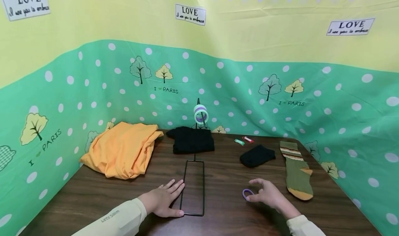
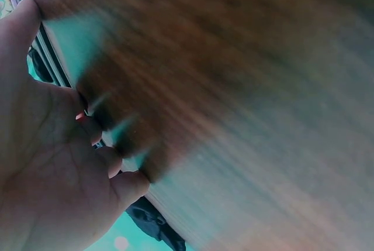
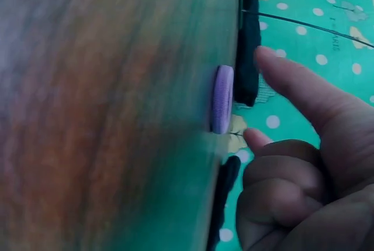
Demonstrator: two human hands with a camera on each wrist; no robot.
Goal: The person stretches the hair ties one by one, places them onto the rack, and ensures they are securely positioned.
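Note:
My left hand [image 1: 165, 198] lies flat with straight fingers, its fingertips and thumb at the left side of the rectangular wire base [image 1: 204, 187] of a black metal stand. In the left wrist view its palm [image 2: 55, 157] shows. A purple ridged hair tie [image 1: 244, 193] lies flat on the table. Over it hovers my right hand [image 1: 270, 195], thumb and index finger spread and the other fingers loosely curled. The right wrist view shows a gap between these fingers and the hair tie [image 3: 222, 100]. Pale green and purple rings [image 1: 195, 117] hang on the stand's arm.
A bunched orange cloth [image 1: 123, 151] sits at the left. Folded black fabric [image 1: 194, 141] lies by the stand's pole. To the right are a black sock [image 1: 257, 156], a green striped sock [image 1: 297, 173], and green [image 1: 239, 142] and red [image 1: 248, 139] clips. A patterned curtain surrounds the table.

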